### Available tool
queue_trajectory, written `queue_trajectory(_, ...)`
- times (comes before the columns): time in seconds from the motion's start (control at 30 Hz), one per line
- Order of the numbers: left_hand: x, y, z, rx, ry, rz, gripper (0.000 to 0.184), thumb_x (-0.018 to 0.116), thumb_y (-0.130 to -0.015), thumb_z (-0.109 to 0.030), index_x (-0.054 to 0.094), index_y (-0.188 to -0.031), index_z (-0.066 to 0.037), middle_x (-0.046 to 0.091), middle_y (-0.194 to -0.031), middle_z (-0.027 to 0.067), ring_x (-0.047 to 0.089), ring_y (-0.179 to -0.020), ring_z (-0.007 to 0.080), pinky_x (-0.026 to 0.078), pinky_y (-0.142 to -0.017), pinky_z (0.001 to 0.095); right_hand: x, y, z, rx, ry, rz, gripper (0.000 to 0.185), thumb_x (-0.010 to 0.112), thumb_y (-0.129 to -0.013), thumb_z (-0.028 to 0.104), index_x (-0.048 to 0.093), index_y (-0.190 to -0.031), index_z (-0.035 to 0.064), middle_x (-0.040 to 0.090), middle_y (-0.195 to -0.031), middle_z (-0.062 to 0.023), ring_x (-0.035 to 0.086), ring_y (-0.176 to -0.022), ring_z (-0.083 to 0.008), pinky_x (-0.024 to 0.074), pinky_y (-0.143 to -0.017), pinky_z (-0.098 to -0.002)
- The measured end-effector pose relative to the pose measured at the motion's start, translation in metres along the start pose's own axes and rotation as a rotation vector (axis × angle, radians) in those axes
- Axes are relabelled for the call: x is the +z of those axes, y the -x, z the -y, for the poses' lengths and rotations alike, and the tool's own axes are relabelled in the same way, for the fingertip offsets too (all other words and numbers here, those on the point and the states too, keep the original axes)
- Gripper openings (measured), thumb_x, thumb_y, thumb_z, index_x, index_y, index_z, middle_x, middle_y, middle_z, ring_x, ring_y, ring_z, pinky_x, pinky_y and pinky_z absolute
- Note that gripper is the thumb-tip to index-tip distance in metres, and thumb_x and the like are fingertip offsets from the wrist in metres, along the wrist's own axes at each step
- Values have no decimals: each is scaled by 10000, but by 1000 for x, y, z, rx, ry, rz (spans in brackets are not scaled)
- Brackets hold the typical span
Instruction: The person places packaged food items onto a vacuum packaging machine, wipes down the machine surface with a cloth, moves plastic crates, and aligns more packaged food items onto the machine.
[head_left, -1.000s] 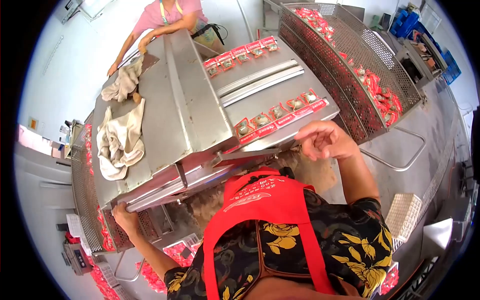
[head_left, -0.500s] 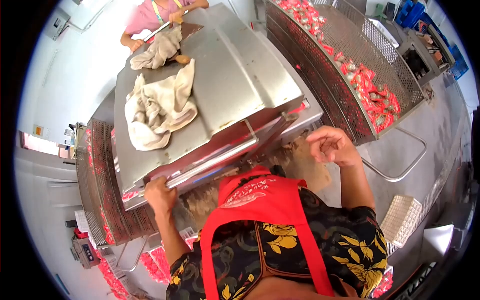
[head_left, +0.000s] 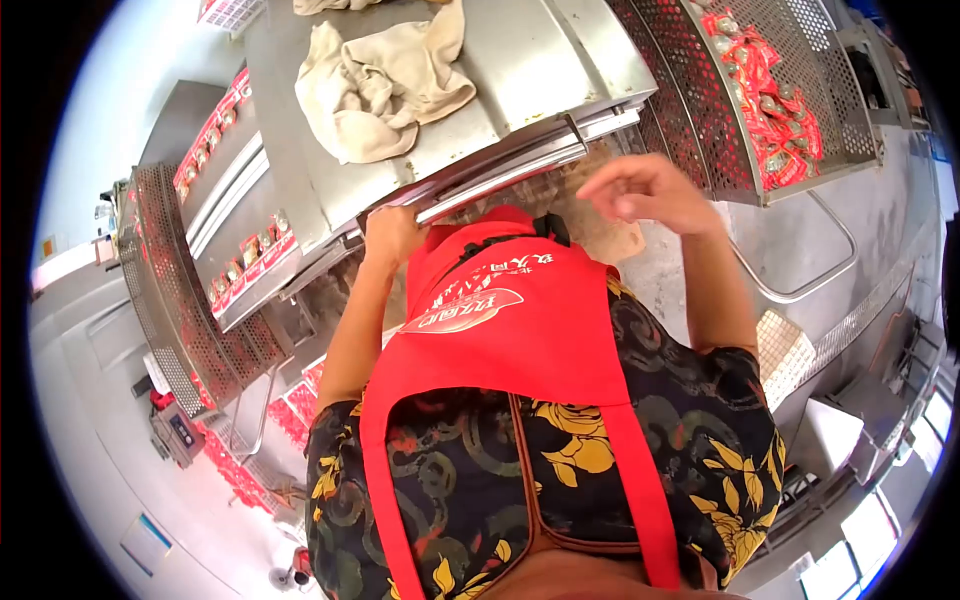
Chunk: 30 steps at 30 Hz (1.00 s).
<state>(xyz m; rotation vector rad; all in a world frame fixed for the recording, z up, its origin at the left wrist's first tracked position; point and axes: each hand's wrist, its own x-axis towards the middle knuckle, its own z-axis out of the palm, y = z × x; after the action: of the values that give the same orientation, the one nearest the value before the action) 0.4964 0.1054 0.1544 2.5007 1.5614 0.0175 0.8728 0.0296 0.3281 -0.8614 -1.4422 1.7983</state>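
My left hand (head_left: 393,234) is closed at the left end of the metal handle bar (head_left: 505,183) on the front of a steel machine lid (head_left: 540,60). My right hand (head_left: 645,192) is raised right of the bar, touching nothing, its fingers loosely stretched. A crumpled off-white cloth (head_left: 385,90) lies on the lid, with part of another behind it. Left of the lid, the machine's steel bed (head_left: 228,185) is exposed. Small red-edged packets (head_left: 250,262) line its near edge, and more packets (head_left: 208,145) line the far one.
A perforated metal trough (head_left: 840,100) on the right holds red packets (head_left: 775,110). Another perforated trough (head_left: 165,270) stands on the left. Crates of red packets (head_left: 295,410) are low at the left. A pale plastic basket (head_left: 783,350) is at the lower right.
The lid has shifted right, uncovering the bed and packet rows on the left. My left hand has moved right with the bar. The view has tilted down, and the person opposite is out of sight.
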Motion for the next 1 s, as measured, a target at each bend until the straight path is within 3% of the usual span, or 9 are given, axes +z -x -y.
queue_trajectory(0.1,10,-4,-1,-23,41,-43,300,726,-706,-321,750,-955,-155,695,-747,133,682,-719,313,544,-719,427,-9,-20,-70,334,40,-149,266,672,-898,170,653,-1114,15,633,-841,15,554,-746,-52,410,-625,-199)
queue_trajectory(0.33,11,0,-4,27,110,-230,355,750,-686,-441,746,-854,-128,696,-751,126,672,-726,318,524,-718,413,-9,-43,-225,523,91,-207,225,651,-928,229,674,-1071,56,662,-885,26,575,-786,-53,429,-638,-224)
queue_trajectory(0.47,8,7,1,328,417,-596,339,770,-741,-367,652,-881,-82,670,-928,80,629,-829,285,482,-784,397,-45,-54,-360,658,555,-248,401,638,-924,401,691,-1078,35,687,-923,-39,625,-805,-163,499,-711,-311)
queue_trajectory(0.53,15,40,0,318,467,-699,264,780,-754,-236,629,-905,-80,656,-967,76,622,-848,288,487,-761,391,-23,-55,-365,705,629,-245,394,639,-920,386,684,-1083,30,687,-938,-51,630,-818,-175,502,-723,-323)
queue_trajectory(0.73,102,170,76,-203,796,-546,125,690,-836,-58,637,-943,-22,648,-905,115,639,-814,255,502,-734,324,35,-78,-422,1006,918,-315,366,647,-897,295,643,-1112,-2,684,-1028,-120,659,-894,-248,523,-798,-393)
queue_trajectory(0.83,139,235,139,-422,925,-454,112,652,-888,-76,632,-968,0,659,-916,104,640,-818,180,495,-731,282,50,-84,-421,973,435,-675,360,651,-886,249,622,-1126,-17,683,-1073,-155,674,-933,-284,533,-836,-428)
queue_trajectory(0.87,148,252,160,-499,1018,-374,120,639,-906,-91,633,-985,-1,668,-936,90,635,-836,158,493,-745,274,80,-98,-372,801,-395,-1127,315,662,-870,141,601,-1144,-3,685,-1065,-137,676,-923,-281,543,-812,-416)
queue_trajectory(0.93,158,264,186,-576,1121,-307,130,626,-924,-106,633,-1001,-2,677,-957,75,630,-855,136,492,-760,267,106,-110,-322,672,-712,-752,198,651,-839,3,584,-1023,31,671,-946,-73,667,-849,-220,552,-777,-355)
queue_trajectory(1.0,149,274,204,-449,1544,-231,163,617,-940,-128,626,-1047,-5,682,-1019,57,622,-906,127,492,-796,265,184,-130,-248,350,-521,-527,220,624,-803,-60,553,-951,87,654,-961,-60,647,-903,-176,557,-755,-331)
